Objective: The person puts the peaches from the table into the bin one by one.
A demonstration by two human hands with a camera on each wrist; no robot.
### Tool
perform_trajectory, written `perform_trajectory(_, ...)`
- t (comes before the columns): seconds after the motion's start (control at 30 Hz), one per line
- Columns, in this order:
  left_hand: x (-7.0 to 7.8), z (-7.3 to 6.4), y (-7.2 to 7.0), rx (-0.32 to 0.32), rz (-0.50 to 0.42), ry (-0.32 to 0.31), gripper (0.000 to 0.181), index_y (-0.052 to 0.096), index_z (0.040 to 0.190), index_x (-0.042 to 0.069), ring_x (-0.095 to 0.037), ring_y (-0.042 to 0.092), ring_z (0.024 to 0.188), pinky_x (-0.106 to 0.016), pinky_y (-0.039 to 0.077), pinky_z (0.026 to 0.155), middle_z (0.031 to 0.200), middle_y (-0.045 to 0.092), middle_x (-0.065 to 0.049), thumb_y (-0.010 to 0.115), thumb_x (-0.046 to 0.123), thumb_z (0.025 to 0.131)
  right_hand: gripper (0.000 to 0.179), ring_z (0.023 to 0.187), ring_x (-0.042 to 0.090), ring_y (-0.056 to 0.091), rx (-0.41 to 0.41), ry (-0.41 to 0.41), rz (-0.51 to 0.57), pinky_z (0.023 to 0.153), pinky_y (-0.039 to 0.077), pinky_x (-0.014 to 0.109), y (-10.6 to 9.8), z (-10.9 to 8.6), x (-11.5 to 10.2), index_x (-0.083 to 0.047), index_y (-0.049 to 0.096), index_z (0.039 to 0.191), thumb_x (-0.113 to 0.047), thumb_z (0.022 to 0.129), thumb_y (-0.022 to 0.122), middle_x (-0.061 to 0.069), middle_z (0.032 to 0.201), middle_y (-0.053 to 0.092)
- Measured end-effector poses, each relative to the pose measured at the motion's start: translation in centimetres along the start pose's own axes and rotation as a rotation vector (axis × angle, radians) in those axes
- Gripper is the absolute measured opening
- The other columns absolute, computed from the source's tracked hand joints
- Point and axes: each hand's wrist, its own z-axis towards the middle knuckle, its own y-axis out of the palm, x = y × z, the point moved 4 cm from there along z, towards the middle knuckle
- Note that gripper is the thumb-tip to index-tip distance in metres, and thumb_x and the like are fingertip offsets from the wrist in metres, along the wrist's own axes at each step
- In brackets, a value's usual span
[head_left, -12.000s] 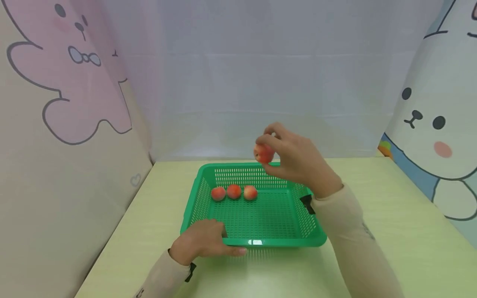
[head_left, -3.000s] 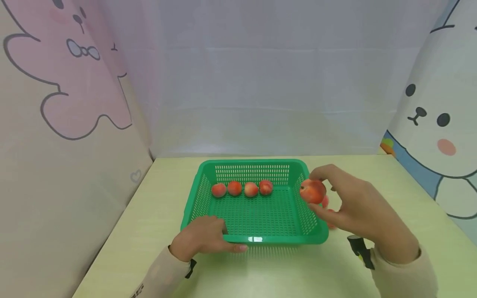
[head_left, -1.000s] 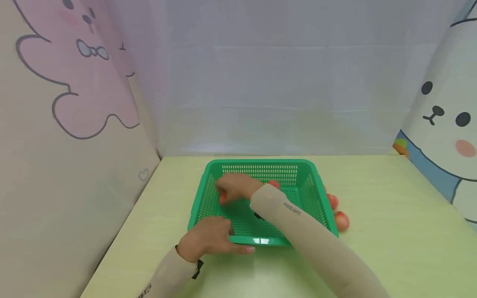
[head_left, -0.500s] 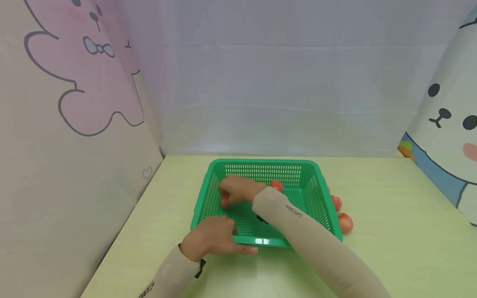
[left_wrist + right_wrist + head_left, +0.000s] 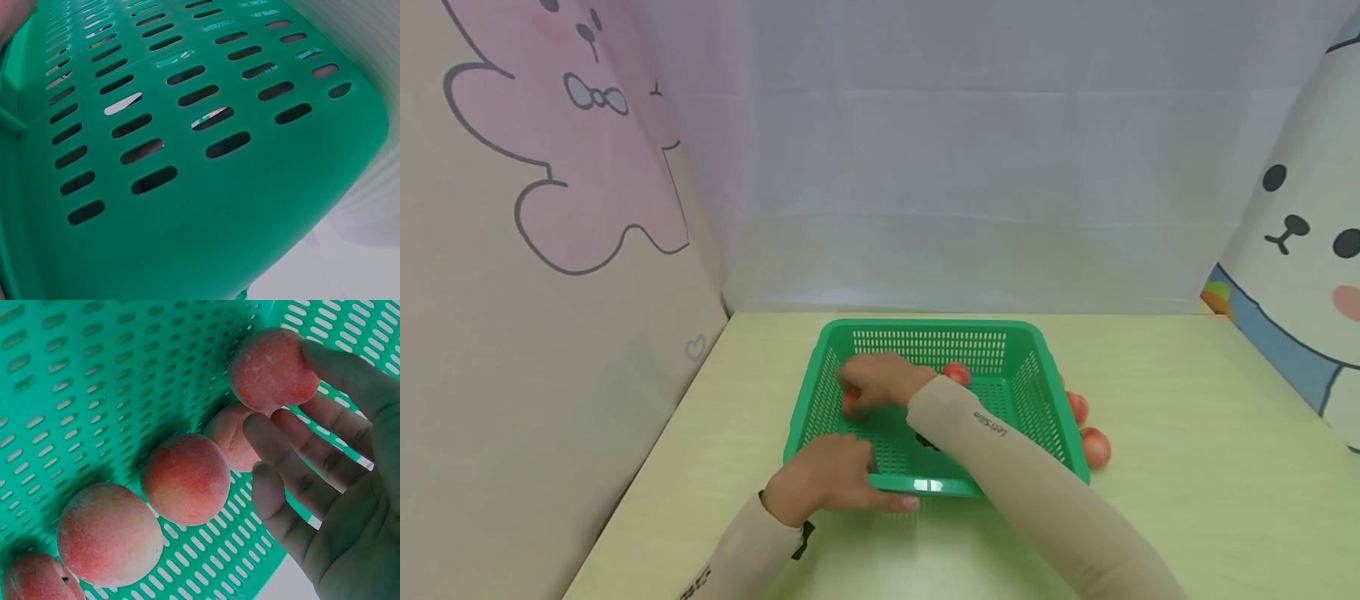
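Observation:
My left hand grips the near rim of the green plastic basket, fingers over the inside and thumb along the outside. The left wrist view is filled by the slotted basket wall. Inside the basket at the left, my right hand pinches a red peach, its thumb against the fruit's side and a finger behind it. In the right wrist view, a row of several peaches lies along the basket wall beside the hand. From the head, most of that row is hidden by the hand; the end peach shows.
Outside the basket's right side, a peach, another peach and a barely visible one lie on the pale yellow table. A white curtain hangs behind, with cartoon-printed panels at the left and right.
Three seconds ago the right hand held a peach over the basket's right edge; it has moved left into the basket. The row gained a fourth peach since the first frame. The left hand stays put.

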Motion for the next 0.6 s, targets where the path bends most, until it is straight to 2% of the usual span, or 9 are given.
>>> perform_trajectory(0.23, 0.0, 0.1, 0.0, -0.016, -0.009, -0.003, 0.074, 0.036, 0.058, 0.020, -0.007, 0.023, 0.053, -0.029, 0.024, 0.051, 0.054, 0.024, 0.011, 0.071, 0.080, 0.085, 0.028, 0.070, 0.011, 0.041, 0.009, 0.020, 0.025, 0.064, 0.037, 0.029, -0.3, -0.3, 0.1, -0.018, 0.057, 0.084, -0.022, 0.096, 0.082, -0.006, 0.079, 0.050)
perform_trajectory(0.33, 0.0, 0.1, 0.0, -0.022, -0.002, -0.006, 0.073, 0.039, 0.059, 0.019, -0.006, 0.026, 0.052, -0.029, 0.027, 0.051, 0.054, 0.027, 0.010, 0.070, 0.080, 0.086, 0.022, 0.074, 0.012, 0.045, 0.033, 0.040, -0.014, 0.066, 0.041, 0.030, -1.0, -0.8, 0.0, -0.017, 0.061, 0.090, -0.025, 0.098, 0.080, -0.006, 0.085, 0.054)
perform_trajectory(0.43, 0.1, 0.0, 0.0, -0.026, -0.001, -0.009, 0.072, 0.041, 0.059, 0.019, -0.007, 0.030, 0.052, -0.029, 0.030, 0.051, 0.054, 0.030, 0.010, 0.070, 0.080, 0.086, 0.012, 0.082, 0.012, 0.052, 0.085, 0.046, -0.072, 0.072, 0.047, 0.033, -2.5, -1.6, -0.5, -0.016, 0.068, 0.103, -0.026, 0.101, 0.074, -0.004, 0.098, 0.063)
perform_trajectory(0.53, 0.0, 0.0, 0.0, -0.030, -0.011, -0.018, 0.072, 0.043, 0.060, 0.019, -0.007, 0.032, 0.053, -0.029, 0.032, 0.052, 0.055, 0.031, 0.010, 0.071, 0.079, 0.085, 0.018, 0.085, 0.012, 0.059, 0.151, 0.052, -0.064, 0.077, 0.052, 0.035, -4.7, -3.3, -1.3, -0.015, 0.070, 0.117, -0.024, 0.102, 0.069, -0.002, 0.114, 0.067)
perform_trajectory(0.6, 0.0, -0.1, 0.0, -0.036, -0.019, -0.029, 0.071, 0.044, 0.060, 0.018, -0.007, 0.033, 0.053, -0.029, 0.033, 0.052, 0.056, 0.033, 0.009, 0.071, 0.080, 0.085, 0.024, 0.087, 0.013, 0.062, 0.210, 0.047, -0.048, 0.081, 0.054, 0.037, -6.5, -5.1, -2.0, -0.015, 0.070, 0.124, -0.027, 0.103, 0.069, -0.002, 0.120, 0.067)
